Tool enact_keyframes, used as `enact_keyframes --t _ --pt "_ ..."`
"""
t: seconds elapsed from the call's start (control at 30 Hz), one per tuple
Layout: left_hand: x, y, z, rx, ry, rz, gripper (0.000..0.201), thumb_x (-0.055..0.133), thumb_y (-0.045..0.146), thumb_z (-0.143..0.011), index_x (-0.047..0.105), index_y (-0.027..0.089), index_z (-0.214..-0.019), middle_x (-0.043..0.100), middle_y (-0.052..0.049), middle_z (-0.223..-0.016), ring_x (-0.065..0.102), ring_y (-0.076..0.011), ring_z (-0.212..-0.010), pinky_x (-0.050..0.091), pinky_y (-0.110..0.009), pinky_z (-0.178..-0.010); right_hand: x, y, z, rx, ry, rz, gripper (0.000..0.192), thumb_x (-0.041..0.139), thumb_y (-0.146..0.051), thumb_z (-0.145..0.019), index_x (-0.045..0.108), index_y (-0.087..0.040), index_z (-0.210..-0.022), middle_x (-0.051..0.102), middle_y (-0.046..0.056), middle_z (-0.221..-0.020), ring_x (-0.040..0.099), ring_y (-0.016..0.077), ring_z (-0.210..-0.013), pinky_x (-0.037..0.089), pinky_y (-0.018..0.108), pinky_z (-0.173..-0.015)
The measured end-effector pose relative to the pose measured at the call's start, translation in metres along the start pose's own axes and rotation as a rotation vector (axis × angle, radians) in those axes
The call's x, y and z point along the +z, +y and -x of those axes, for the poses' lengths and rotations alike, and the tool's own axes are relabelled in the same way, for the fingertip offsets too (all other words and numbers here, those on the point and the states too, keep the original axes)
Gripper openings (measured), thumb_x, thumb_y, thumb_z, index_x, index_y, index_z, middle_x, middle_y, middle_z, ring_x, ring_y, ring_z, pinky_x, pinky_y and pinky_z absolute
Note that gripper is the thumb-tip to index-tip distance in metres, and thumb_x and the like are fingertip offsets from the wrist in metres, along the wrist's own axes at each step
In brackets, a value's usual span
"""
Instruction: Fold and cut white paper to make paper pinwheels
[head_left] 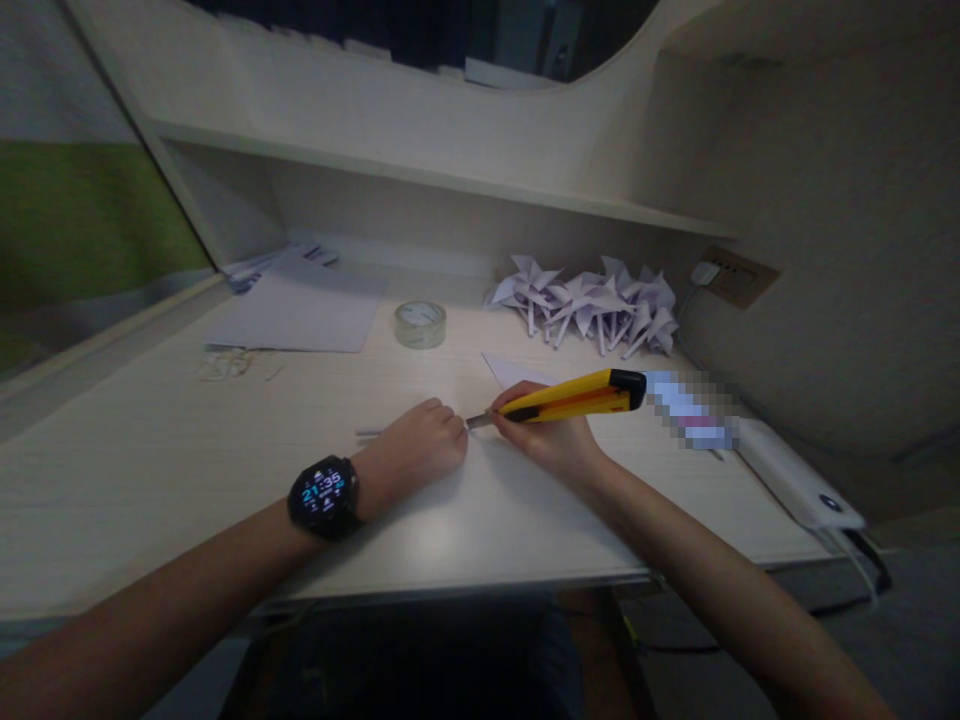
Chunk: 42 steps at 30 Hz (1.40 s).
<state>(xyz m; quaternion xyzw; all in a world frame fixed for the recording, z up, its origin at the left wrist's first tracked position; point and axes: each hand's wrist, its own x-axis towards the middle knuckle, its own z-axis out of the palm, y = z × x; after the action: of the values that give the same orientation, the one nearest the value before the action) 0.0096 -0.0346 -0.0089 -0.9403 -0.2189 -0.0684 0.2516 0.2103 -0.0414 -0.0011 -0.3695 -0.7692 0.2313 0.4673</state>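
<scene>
A thin white paper stick point(367, 434) lies along the desk, and my left hand point(427, 440) is closed over it, the far end hidden under the fingers. A black watch is on that wrist. In my right hand point(559, 445) is a yellow and black utility knife point(577, 396), tilted with its handle up to the right. The bare blade points left and its tip meets the fingers' edge of my left hand, at the stick's right end. Behind my right hand, a white paper piece point(510, 370) lies partly covered.
Folded paper pinwheels point(592, 295) are bunched at the back right. A clear tape roll point(420, 326) stands mid-desk. White sheets point(307, 305) lie at the back left, with pale thin loops point(229, 365) before them. A blurred-out bright object point(690, 410) and a white box point(795, 475) sit right.
</scene>
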Motion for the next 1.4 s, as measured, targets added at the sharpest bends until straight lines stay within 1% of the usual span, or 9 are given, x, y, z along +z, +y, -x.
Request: enact_keyframes --t 0.3,0.5,0.67,0.8,0.87,1.0,1.1,1.23,1.4 --pt "-0.002 0.001 -0.001 0.007 -0.022 0.011 0.018 0.050 0.005 -0.086 0.066 0.009 -0.079 0.065 -0.009 -0.073 0.058 -0.0188 -0.070 0.043 -0.034 -0.067 0.000 0.001 0.000 0.014 -0.004 -0.021 0.005 0.063 -0.016 -0.076 0.061 -0.020 -0.080 0.065 0.002 -0.079 0.061 0.0149 -0.072 0.052 0.028 -0.067" --pt "-0.001 -0.001 0.001 -0.064 0.019 0.156 0.027 0.041 0.004 -0.090 0.065 0.009 -0.079 0.066 -0.012 -0.076 0.059 -0.0206 -0.069 0.045 -0.036 -0.069 0.000 -0.003 -0.003 0.097 0.041 -0.067 0.005 0.067 -0.022 -0.074 0.063 -0.020 -0.076 0.066 0.002 -0.078 0.062 0.0159 -0.072 0.053 0.030 -0.069" --pt "-0.001 -0.014 0.006 -0.230 0.102 0.434 0.021 0.048 0.011 -0.088 0.067 0.013 -0.078 0.070 -0.008 -0.078 0.063 -0.0179 -0.070 0.047 -0.032 -0.070 -0.018 -0.003 -0.015 0.242 0.263 -0.226 0.019 0.079 -0.028 -0.065 0.064 -0.019 -0.072 0.065 0.001 -0.073 0.063 0.0159 -0.069 0.056 0.032 -0.069" --pt "-0.018 -0.029 0.006 -0.509 0.277 0.830 0.016 0.055 0.022 -0.089 0.070 0.017 -0.086 0.074 -0.003 -0.082 0.067 -0.0151 -0.073 0.049 -0.025 -0.066 -0.035 0.005 -0.023 0.298 0.415 -0.445 0.029 0.084 -0.032 -0.060 0.064 -0.018 -0.075 0.064 0.000 -0.073 0.064 0.0165 -0.069 0.060 0.035 -0.069" --pt "-0.027 -0.035 0.006 -0.597 0.299 1.051 0.015 0.058 0.025 -0.088 0.069 0.016 -0.087 0.074 -0.003 -0.081 0.068 -0.0145 -0.071 0.050 -0.024 -0.064 -0.040 0.007 -0.024 0.323 0.471 -0.512 0.032 0.085 -0.032 -0.058 0.064 -0.017 -0.077 0.065 0.000 -0.075 0.065 0.0165 -0.070 0.061 0.036 -0.069" --pt "-0.031 -0.039 0.007 -0.587 0.324 1.388 0.017 0.053 0.026 -0.092 0.062 0.012 -0.096 0.073 -0.010 -0.091 0.069 -0.0149 -0.073 0.054 -0.027 -0.066 -0.038 0.009 -0.022 0.313 0.441 -0.539 0.032 0.083 -0.033 -0.062 0.064 -0.017 -0.082 0.067 0.002 -0.079 0.068 0.0182 -0.073 0.061 0.037 -0.072" --pt "-0.024 -0.039 0.009 -0.546 0.340 1.428 0.021 0.046 0.030 -0.096 0.057 0.013 -0.105 0.072 -0.012 -0.095 0.069 -0.0149 -0.076 0.055 -0.028 -0.066 -0.033 0.011 -0.020 0.260 0.401 -0.510 0.030 0.083 -0.031 -0.063 0.065 -0.017 -0.083 0.069 0.003 -0.081 0.069 0.0203 -0.078 0.060 0.039 -0.075" --pt "-0.020 -0.037 0.011 -0.588 0.280 1.382 0.029 0.043 0.031 -0.097 0.056 0.013 -0.116 0.071 -0.012 -0.095 0.065 -0.0145 -0.075 0.051 -0.027 -0.062 -0.029 0.011 -0.019 0.197 0.410 -0.463 0.030 0.083 -0.028 -0.063 0.064 -0.019 -0.084 0.071 0.003 -0.085 0.069 0.0219 -0.083 0.059 0.040 -0.080" --pt "-0.019 -0.035 0.011 -0.713 0.284 1.661 0.032 0.054 0.039 -0.091 0.065 0.014 -0.107 0.068 -0.010 -0.094 0.058 -0.0121 -0.070 0.045 -0.025 -0.061 -0.028 0.002 -0.018 0.119 0.480 -0.414 0.031 0.083 -0.026 -0.064 0.063 -0.020 -0.088 0.072 0.003 -0.089 0.069 0.0221 -0.089 0.056 0.042 -0.085"
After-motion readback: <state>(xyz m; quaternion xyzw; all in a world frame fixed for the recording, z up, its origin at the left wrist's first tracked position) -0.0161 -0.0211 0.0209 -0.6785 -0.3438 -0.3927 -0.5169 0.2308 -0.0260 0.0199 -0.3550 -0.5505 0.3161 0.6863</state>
